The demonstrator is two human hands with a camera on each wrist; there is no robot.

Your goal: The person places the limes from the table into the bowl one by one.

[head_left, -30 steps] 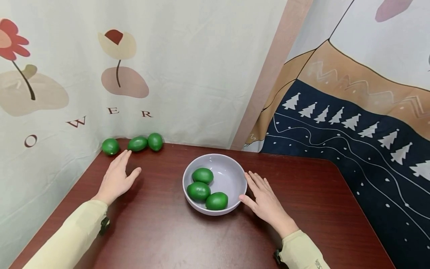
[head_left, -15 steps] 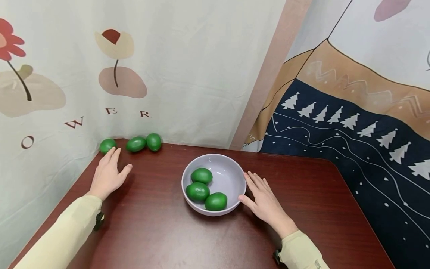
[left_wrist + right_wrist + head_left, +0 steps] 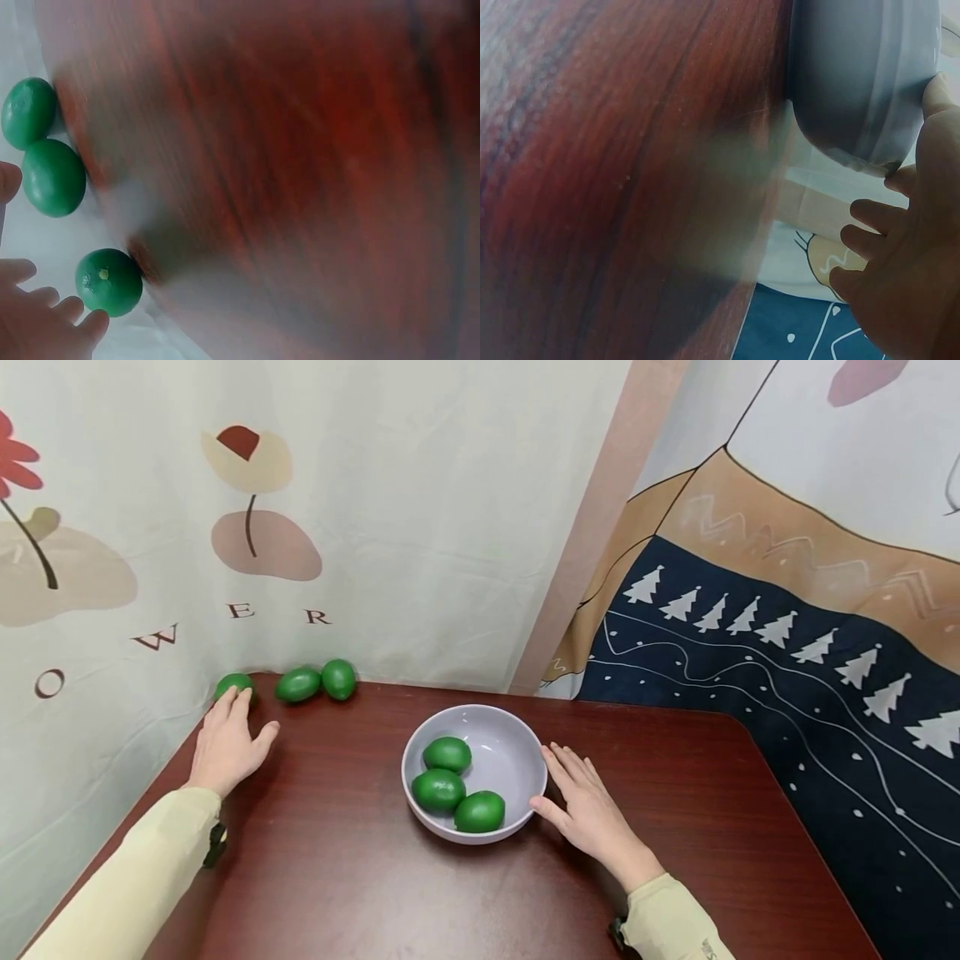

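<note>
A pale lavender bowl (image 3: 517,760) stands on the table with three green limes in it: one at the back (image 3: 447,754), one at the left (image 3: 438,790) and one in front (image 3: 480,812). My right hand (image 3: 596,818) rests its straight fingers and thumb against the bowl's right side; the right wrist view shows the bowl's outer wall (image 3: 862,75). At the far left corner, my left hand (image 3: 228,743) is spread beside a lime (image 3: 234,685), partly covering it in the head view. Whether the fingertips touch it I cannot tell. Two more limes (image 3: 298,684) (image 3: 339,679) lie together just right of it.
The dark red wooden table (image 3: 360,877) backs onto a pale curtain (image 3: 427,527) with printed flowers, close behind the row of limes. A navy cloth with white trees (image 3: 720,652) hangs along the right side.
My left hand has moved left and slightly away from me, up to the leftmost lime, now partly covering it. My right hand stays against the bowl. The head view has shifted slightly.
</note>
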